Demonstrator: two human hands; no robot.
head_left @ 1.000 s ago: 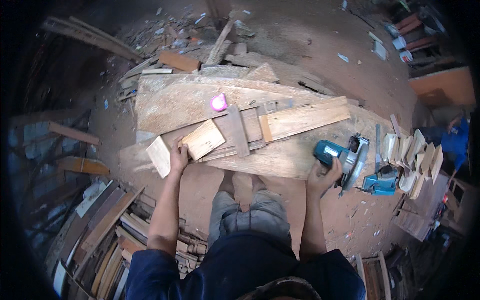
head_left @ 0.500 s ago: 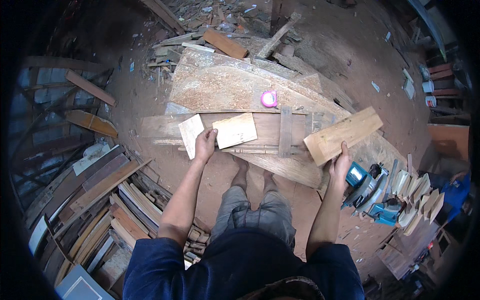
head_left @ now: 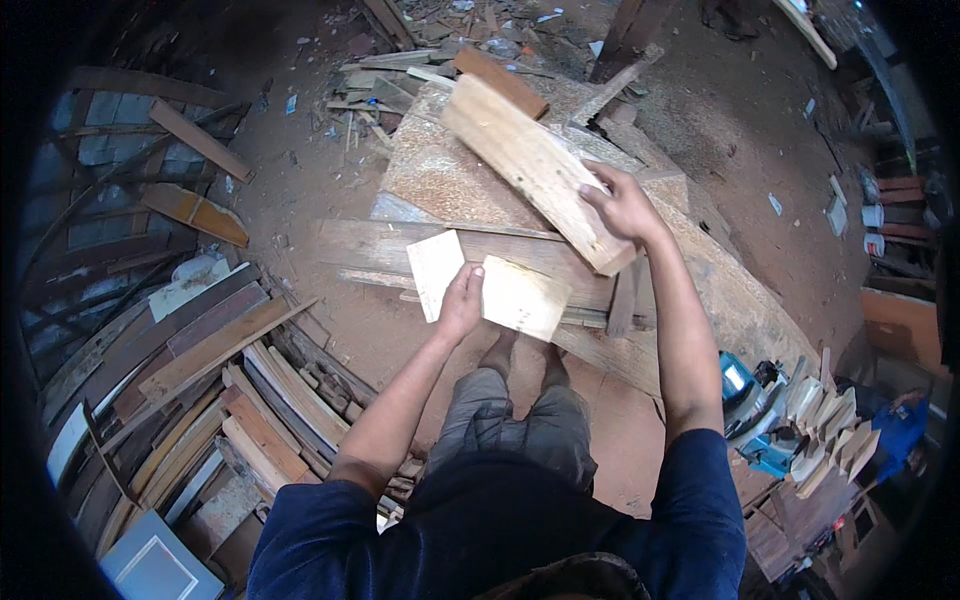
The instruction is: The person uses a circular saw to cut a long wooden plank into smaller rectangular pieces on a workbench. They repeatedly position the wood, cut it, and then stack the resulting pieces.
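Observation:
My left hand (head_left: 462, 298) grips a short pale board (head_left: 527, 298) by its left edge, beside another pale offcut (head_left: 430, 262). My right hand (head_left: 615, 210) is closed on a longer light board (head_left: 510, 150), raised diagonally over the worktop of weathered boards and sheet wood (head_left: 725, 290). A dark narrow strip (head_left: 623, 305) lies across the boards under that right hand. The blue circular saw (head_left: 745, 400) sits at the worktop's right end, beside a second blue tool (head_left: 770, 455).
Stacked planks (head_left: 240, 400) fill the lower left. Scrap wood (head_left: 380, 90) is heaped behind the worktop. A post (head_left: 620, 40) stands at the back. Bundled pale pieces (head_left: 830, 450) are at the right, near a person in blue (head_left: 895, 440). Buckets (head_left: 873, 230) stand farther right.
My right hand has left the saw, taken the long board and swung it up and leftward. My left hand and its short board have moved slightly right in view. The pink tape measure is no longer visible.

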